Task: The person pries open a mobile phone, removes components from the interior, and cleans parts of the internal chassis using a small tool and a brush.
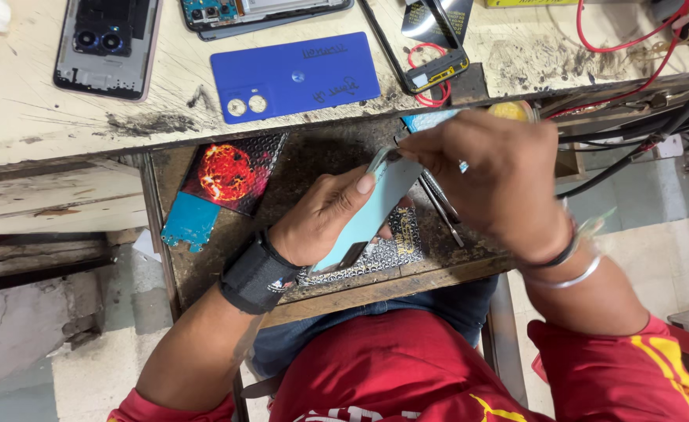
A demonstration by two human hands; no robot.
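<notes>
Head view: left hand (321, 223) clasps pale-blue phone (375, 207) by its edges, tilted over the drawer tray (204, 273) below the desk (63, 109). Right hand (493, 180) pinches at its top corner. Judged light, stiff, slippery, fragile; grip the edges.

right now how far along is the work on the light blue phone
Done: two opened phones, grey and dark, and a loose blue back cover lie on the bench. In hand: left hand grips the light blue phone; right hand picks at its top edge. Left: that phone looks closed.
</notes>
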